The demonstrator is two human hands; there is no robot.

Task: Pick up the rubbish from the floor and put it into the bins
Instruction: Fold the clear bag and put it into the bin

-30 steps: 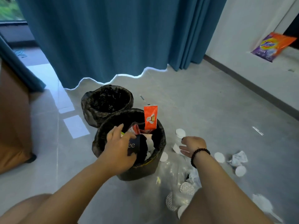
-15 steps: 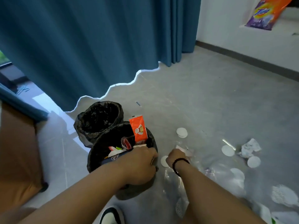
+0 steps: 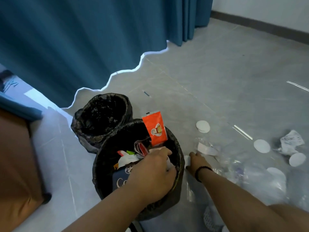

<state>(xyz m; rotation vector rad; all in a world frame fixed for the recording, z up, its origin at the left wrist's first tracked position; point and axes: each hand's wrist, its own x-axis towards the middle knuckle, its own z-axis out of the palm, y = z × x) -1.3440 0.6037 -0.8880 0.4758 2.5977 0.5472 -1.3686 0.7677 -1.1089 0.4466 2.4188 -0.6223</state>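
**Left hand in the near bin, right hand down among the litter**

While the left hand (image 3: 155, 171) reaches into the near bin (image 3: 179, 166), its fingers curl downward over the white paper and wrappers heaped inside; whether they actually grip any of it cannot be told, since the back of the hand hides the fingertips. An orange packet (image 3: 154, 129) stands upright against the far rim of that bin, and a dark blue pack (image 3: 119, 179) lies just beside the wrist. Behind it and touching it stands the far bin (image 3: 102, 114), lined with a black bag, nothing visible inside.

To the right of the near bin, the right hand (image 3: 196, 160), with a black bead bracelet (image 3: 200, 171) on the wrist, lies low on the floor (image 3: 217, 72) over a sheet of clear plastic (image 3: 250, 178). Its fingers point forward, close to a scrap of white paper (image 3: 206, 149), but what they hold, if anything, cannot be told.

White round pads (image 3: 261, 146) lie scattered on the floor to the right, near a crumpled wrapper (image 3: 291, 143). A blue curtain (image 3: 83, 39) hangs behind the bins
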